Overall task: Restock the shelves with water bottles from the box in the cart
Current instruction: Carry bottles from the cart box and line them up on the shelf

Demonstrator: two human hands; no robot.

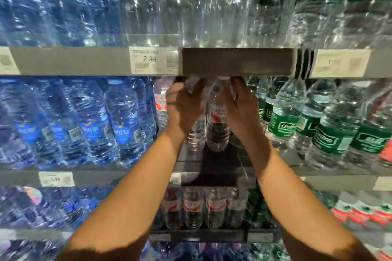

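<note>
Both forearms reach up into the middle shelf (212,174). Left hand (183,106) grips the top of a red-label water bottle (196,133); right hand (241,108) grips the neck of a second red-label bottle (218,129), both standing in the gap. Blue-label bottles (84,125) fill the left, green-label bottles (331,127) the right. Price tag (153,63) on the shelf edge above reads 2.99. Cart, box out of frame.

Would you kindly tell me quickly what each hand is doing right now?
Left hand: grips the neck of a clear plastic red-labelled water bottle.
Right hand: grips the top of another clear red-labelled bottle.
</note>
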